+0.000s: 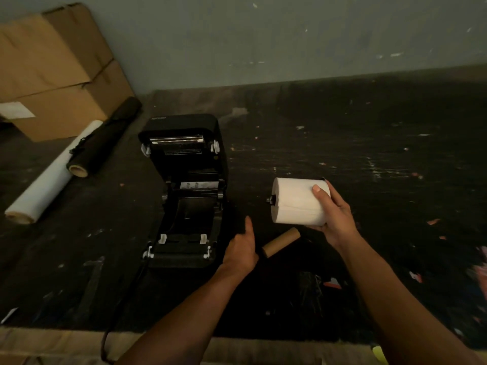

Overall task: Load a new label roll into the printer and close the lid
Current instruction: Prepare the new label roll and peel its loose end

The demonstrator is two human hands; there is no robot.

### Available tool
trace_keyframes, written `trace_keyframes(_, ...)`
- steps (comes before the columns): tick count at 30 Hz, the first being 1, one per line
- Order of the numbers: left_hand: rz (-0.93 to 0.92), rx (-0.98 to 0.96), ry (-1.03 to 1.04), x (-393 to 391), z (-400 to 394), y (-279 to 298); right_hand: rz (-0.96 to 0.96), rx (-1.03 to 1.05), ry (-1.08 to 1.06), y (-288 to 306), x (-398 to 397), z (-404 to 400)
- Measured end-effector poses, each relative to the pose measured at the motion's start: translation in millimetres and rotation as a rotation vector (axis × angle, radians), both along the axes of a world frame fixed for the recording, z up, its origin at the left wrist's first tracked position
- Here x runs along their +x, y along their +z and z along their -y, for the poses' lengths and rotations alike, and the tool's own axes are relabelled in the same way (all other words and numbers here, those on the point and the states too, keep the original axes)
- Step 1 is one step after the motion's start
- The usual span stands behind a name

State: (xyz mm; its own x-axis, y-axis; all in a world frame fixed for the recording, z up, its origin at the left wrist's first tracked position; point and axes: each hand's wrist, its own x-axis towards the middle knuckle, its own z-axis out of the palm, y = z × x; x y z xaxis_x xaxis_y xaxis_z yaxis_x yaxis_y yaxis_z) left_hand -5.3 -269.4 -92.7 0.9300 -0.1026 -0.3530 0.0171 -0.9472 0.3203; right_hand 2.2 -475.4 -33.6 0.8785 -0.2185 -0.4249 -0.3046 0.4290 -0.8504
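Dim light falls on a dark, scuffed work surface (342, 143) set against a grey wall (263, 35); on it stands the black label printer (184, 180) with its lid (181, 143) swung up and back, the roll bay beneath it open to view. Just right of the printer, lifted off the surface, the white label roll (297, 200) lies on its side with a black spindle end poking from its left face; the right hand (334, 217) grips it from the right, thumb on top and fingers curled beneath. Below the roll an empty cardboard core (281, 242) lies on the surface, one end beside the left hand (241, 252); that hand hangs near the printer's front right corner, thumb raised, fingers hidden, so whether it holds anything I cannot tell. Farther left lie a white paper roll (50, 175) and a black roll (105, 135), touching side by side; behind them sit cardboard boxes (52, 75).
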Motion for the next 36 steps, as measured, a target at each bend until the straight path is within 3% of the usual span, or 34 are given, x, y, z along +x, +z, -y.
trace_keyframes(5, 0.064, 0.007, -0.063, 0.0, -2.7, -0.9, -0.003, -0.004, -0.012, 0.7, -2.9, 0.6)
trace_keyframes(8, 0.131, -0.161, 0.009, 2.2, -6.4, 0.9, 0.002, -0.017, -0.007, 0.9, -4.3, 2.3)
trace_keyframes(11, 0.176, -0.498, 0.195, 13.7, -6.4, 18.6, 0.007, -0.024, -0.008, 2.2, -5.4, 4.3)
trace_keyframes(15, 0.124, -1.103, 0.464, 36.0, -7.4, 51.8, 0.024, -0.019, -0.003, 5.9, -4.4, 5.7)
trace_keyframes(19, 0.006, -1.557, 0.525, 46.0, -4.2, 74.0, 0.050, -0.021, -0.002, 12.9, -1.5, 3.0)
trace_keyframes(28, -0.064, -1.599, 0.392, 49.3, 0.1, 86.8, 0.119, -0.027, 0.010, 26.8, 2.3, 0.3)
trace_keyframes(36, -0.050, -1.598, 0.436, 46.2, 7.3, 85.4, 0.143, -0.052, 0.015, 29.2, 4.3, -7.9)
